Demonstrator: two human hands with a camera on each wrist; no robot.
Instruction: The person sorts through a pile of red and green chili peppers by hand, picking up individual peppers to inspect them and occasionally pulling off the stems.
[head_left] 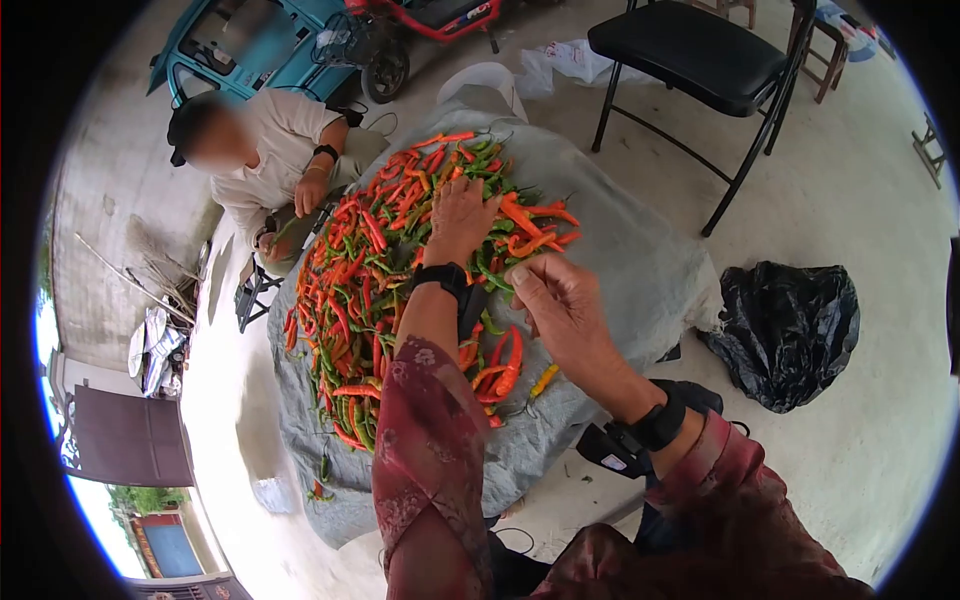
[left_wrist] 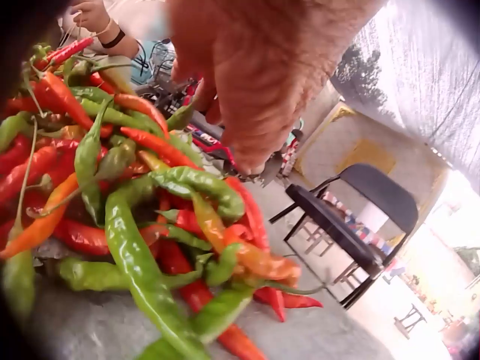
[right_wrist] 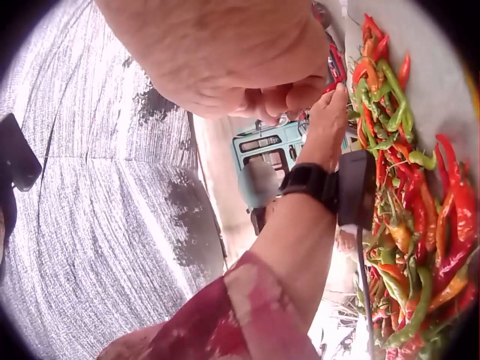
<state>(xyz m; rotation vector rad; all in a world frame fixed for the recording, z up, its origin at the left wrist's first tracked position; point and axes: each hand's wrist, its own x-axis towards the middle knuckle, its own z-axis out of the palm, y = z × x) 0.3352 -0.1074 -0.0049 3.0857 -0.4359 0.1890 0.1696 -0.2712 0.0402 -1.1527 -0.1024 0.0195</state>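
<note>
A large heap of red, green and orange chili peppers (head_left: 345, 290) lies on a grey cloth (head_left: 620, 215). My left hand (head_left: 462, 218) reaches over the far right part of the heap, fingers loosely spread and bent down towards the chilies. In the left wrist view its fingers hang just above long green and red chilies (left_wrist: 139, 247), with none visible in its grasp. My right hand (head_left: 565, 310) is beside the heap, fingers curled and thumb close to the index fingertip. A green chili (head_left: 494, 280) ends right at that thumb; I cannot tell whether it is pinched.
Another person (head_left: 270, 150) sits across the heap at the left, hands near its edge. A black folding chair (head_left: 690, 55) stands at the far right. On the floor lies a black plastic bag (head_left: 785, 335). Several red chilies (head_left: 500, 365) lie nearest me, with a yellow one (head_left: 544, 380).
</note>
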